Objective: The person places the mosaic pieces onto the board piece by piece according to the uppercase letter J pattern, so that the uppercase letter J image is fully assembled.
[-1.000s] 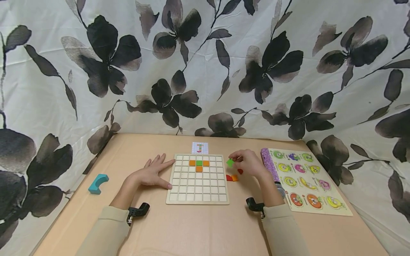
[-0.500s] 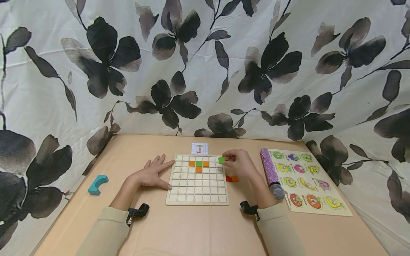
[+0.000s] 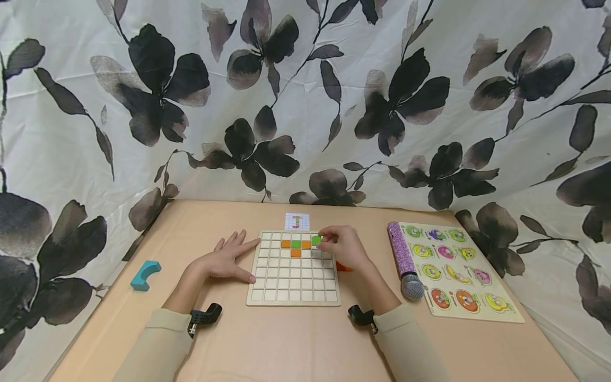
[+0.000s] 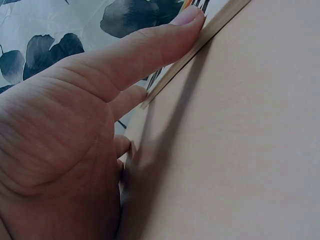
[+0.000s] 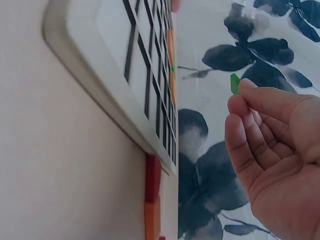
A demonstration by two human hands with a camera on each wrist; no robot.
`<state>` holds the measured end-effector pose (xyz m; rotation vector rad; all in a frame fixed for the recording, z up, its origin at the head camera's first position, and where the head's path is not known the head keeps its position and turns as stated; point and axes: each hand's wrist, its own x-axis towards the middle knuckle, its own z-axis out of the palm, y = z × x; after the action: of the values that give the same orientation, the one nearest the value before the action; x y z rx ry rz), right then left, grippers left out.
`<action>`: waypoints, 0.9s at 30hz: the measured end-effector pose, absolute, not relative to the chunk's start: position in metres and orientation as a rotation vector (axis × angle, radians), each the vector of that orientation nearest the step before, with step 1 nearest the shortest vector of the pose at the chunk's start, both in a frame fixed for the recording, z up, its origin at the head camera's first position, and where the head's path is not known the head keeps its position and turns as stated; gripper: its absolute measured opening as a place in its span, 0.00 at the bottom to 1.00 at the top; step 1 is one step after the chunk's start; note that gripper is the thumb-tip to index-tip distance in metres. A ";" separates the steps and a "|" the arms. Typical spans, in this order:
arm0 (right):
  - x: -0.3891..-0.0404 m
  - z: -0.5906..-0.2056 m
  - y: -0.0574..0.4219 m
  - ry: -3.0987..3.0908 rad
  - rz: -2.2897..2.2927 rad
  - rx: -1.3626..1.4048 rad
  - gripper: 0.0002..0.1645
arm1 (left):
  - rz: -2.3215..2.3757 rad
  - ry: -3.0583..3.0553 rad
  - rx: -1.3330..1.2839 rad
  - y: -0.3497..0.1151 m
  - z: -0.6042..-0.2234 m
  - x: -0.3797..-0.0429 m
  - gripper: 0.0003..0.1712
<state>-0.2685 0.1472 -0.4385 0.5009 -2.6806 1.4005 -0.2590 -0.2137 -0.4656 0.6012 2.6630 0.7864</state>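
A green piece point(image 3: 316, 241) is pinched between the thumb and fingers of the right hand point(image 3: 345, 246) over the upper right of a grid board point(image 3: 291, 281), just right of the orange and green squares point(image 3: 296, 244) set there. The left hand point(image 3: 226, 258), fingers spread, touches the board's left edge; beside its right edge lie a red piece point(image 5: 153, 177) and an orange piece point(image 5: 152, 220), partly hidden in the head view by the right hand. Farther out are a pattern card point(image 3: 297, 221) beyond the board, a microphone point(image 3: 405, 260) alongside a fruit-picture board point(image 3: 468, 270) at right, and a teal arch block point(image 3: 145, 275) at left.
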 end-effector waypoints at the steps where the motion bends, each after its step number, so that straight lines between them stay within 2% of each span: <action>1: -0.268 -0.439 0.145 -2.675 1.415 0.506 0.15 | 0.792 2.660 0.603 -0.213 -0.465 -0.259 0.65; 13: -0.264 -0.442 0.121 -2.646 1.579 0.557 0.17 | 0.784 2.663 0.600 -0.214 -0.466 -0.260 0.65; 27: -0.259 -0.449 0.107 -2.714 1.603 0.523 0.14 | 0.765 2.673 0.606 -0.215 -0.469 -0.261 0.66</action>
<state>-0.2585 0.1074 -0.4487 0.5227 -2.7138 1.6027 -0.2611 -0.2154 -0.4687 0.6058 2.6729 0.7649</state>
